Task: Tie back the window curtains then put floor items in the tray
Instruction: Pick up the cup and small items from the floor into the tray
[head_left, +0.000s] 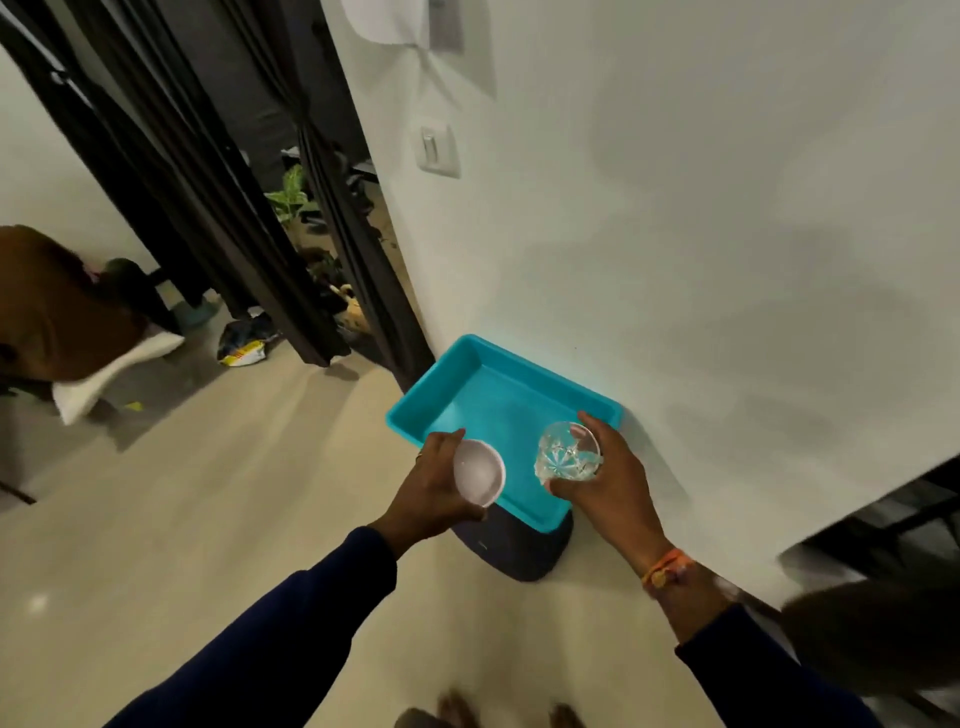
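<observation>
Both hands are held out over the near end of the turquoise tray (498, 384), which sits on the floor against the wall, its near corner resting on a dark pad (519, 551). The left hand (431, 488) curls its fingers round a small white cup (479, 472), mouth turned up toward the camera; the right hand (618, 483) is clamped on a cut-glass tumbler (567, 451), thumb below and fingers over the far rim. Each grip wraps its item from the outer side — likely so both can be lowered straight down and released inward. The tray's bare bottom lies just beyond and beneath each grip, with nothing in it yet. The dark curtains (322, 218) beyond appear gathered at mid-height — seemingly already tied back.
</observation>
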